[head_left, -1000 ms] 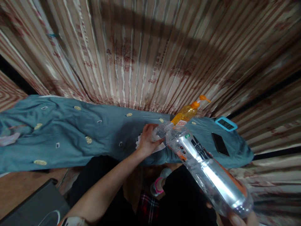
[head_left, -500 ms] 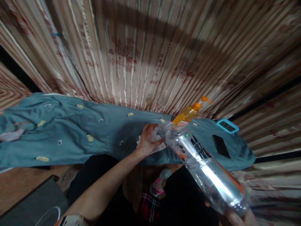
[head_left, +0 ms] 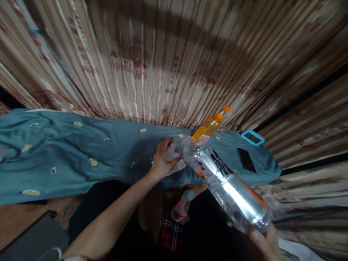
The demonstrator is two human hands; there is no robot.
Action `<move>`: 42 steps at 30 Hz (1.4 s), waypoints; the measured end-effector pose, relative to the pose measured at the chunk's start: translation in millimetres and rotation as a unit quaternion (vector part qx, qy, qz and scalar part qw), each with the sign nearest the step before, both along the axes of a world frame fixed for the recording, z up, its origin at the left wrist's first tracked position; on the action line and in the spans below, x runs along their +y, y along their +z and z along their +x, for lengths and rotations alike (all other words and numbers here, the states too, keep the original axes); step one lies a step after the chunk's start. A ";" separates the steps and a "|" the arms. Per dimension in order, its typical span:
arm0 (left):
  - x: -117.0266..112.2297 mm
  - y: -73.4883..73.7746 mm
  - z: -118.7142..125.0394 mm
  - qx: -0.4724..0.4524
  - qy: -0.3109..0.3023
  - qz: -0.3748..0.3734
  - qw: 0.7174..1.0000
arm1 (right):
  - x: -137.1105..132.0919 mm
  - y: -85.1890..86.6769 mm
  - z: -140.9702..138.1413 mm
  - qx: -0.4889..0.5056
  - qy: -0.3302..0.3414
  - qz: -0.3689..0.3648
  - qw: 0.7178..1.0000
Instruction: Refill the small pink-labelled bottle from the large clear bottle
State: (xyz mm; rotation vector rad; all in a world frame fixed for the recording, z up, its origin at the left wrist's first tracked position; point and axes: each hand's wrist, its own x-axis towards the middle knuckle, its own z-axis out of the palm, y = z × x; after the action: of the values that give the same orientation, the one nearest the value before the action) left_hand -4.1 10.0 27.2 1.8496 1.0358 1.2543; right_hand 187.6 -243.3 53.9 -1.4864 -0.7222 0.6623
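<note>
1. Large clear bottle point(head_left: 228, 185): held aslant over the worktop's point(head_left: 114, 156) near edge, its neck directed at a small clear vessel point(head_left: 174, 150); whether the two touch cannot be told.
2. Right hand point(head_left: 262, 239): fingers wrapped about the bottle's base end, thumb uppermost.
3. Left hand point(head_left: 162, 159): fingers curved around the vessel, pinching its sides above white paper point(head_left: 178, 167).
4. Handling (judged): the bottle's thin plastic wall should be light if empty, springy and easily dented—a firm squeeze would buckle it. The smooth silver label may slip.
5. Hold (judged): the base gives good reach but poor balance; mid-body, with light pressure, would steady the neck. The vessel seems light and tippable—best gripped by its sides.
</note>
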 end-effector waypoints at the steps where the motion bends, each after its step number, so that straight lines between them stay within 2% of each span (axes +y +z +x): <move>1: 0.3 -0.8 -0.1 -0.001 -0.001 0.003 1.000 | 2.0 4.8 -4.3 0.018 -0.005 -0.004 1.000; 3: 0.6 -1.5 -0.6 -0.001 -0.004 0.005 1.000 | 5.4 11.6 -10.1 0.047 -0.011 -0.006 0.999; 5: 0.8 -1.3 -1.1 0.002 -0.007 0.005 1.000 | 6.3 11.4 -8.9 0.058 -0.011 0.000 0.998; 8: 0.5 -0.4 -1.7 0.002 -0.009 0.006 1.000 | 3.1 0.0 4.1 0.054 0.003 0.020 0.998; 11: 0.1 -0.4 -1.6 -0.003 -0.011 0.013 1.000 | 0.4 -6.8 12.3 0.044 0.054 0.036 0.997; 15: -0.1 -1.0 -1.4 0.002 -0.013 0.031 0.999 | 4.6 8.9 -3.0 0.074 -0.023 -0.002 0.997; 20: -0.2 -0.1 -1.8 0.011 -0.022 0.034 0.999 | 11.3 26.8 -18.1 0.062 -0.038 -0.008 0.997; 30: -0.8 3.6 -1.6 0.017 -0.028 0.028 0.999 | 11.6 30.5 -13.8 0.075 -0.038 -0.025 0.996; 35: -1.4 3.8 -1.9 0.015 -0.037 0.023 0.999 | 11.0 31.0 -10.4 0.056 -0.009 -0.010 0.998; 42: -0.8 1.7 -1.7 0.032 -0.043 0.047 0.997 | 10.1 31.6 -11.9 0.074 -0.045 -0.007 0.996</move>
State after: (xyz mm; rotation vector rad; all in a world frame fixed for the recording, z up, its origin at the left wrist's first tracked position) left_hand -5.8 9.2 28.9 1.9956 0.9344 1.2192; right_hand 175.7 -233.2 85.5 -1.4566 -0.5342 0.7020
